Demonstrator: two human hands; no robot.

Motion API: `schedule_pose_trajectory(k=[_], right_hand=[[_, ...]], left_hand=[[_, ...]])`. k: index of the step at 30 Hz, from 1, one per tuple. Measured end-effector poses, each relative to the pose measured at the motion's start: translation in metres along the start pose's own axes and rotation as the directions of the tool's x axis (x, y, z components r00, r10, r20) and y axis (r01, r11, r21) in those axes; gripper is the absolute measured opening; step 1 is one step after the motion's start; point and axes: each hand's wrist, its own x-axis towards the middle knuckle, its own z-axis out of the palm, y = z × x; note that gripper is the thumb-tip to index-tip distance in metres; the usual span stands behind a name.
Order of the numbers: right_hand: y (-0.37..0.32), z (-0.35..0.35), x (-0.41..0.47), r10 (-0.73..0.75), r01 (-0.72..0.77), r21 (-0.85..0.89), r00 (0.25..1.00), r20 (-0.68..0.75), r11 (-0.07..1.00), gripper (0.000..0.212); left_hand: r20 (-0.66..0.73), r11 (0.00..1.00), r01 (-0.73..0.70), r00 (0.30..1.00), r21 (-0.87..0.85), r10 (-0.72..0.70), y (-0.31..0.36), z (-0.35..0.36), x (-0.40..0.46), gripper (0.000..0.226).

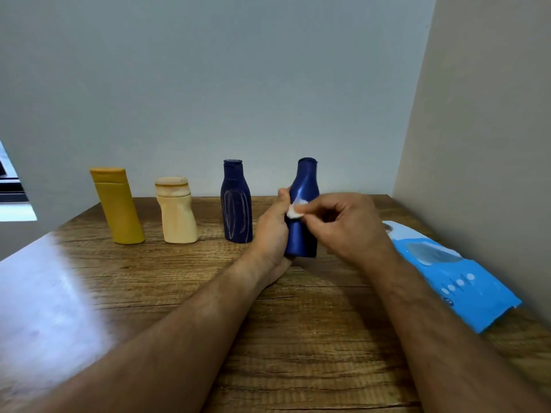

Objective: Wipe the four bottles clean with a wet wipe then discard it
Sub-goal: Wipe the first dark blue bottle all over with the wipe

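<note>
Holding the blue bottle (302, 222) mid-frame with my left hand (272, 231) wrapped round it, right hand (346, 225) pinching the wet wipe (295, 210) against it, above the desk (179, 293).

Four upright bottles (178, 210) (rightmost blue (302, 234) held), white wipe (295, 210) against it.

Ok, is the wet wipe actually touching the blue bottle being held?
Touching. The head view shows the right hand pressing the wet wipe against the blue bottle, gripped by the left hand.
</note>
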Motion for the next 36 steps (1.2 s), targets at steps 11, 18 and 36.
schedule_pose_trajectory(k=[11, 18, 36], right_hand=[[0.005, 0.002, 0.006, 0.074, -0.071, 0.045, 0.995, -0.068, 0.996, 0.009], [-0.004, -0.005, -0.003, 0.142, -0.169, 0.053, 0.934, 0.328, 0.984, 0.011], [-0.001, -0.002, -0.002, 0.088, -0.108, 0.051, 0.947, 0.31, 0.993, 0.007]], left_hand=[[-0.062, 0.979, 0.097, 0.992, -0.176, -0.11, 0.004, 0.001, 0.003, 0.059], [-0.121, 0.979, 0.08, 0.987, -0.186, -0.104, 0.006, 0.003, 0.004, 0.062], [-0.057, 0.998, 0.022, 0.998, -0.063, -0.025, 0.006, -0.004, 0.004, 0.057]])
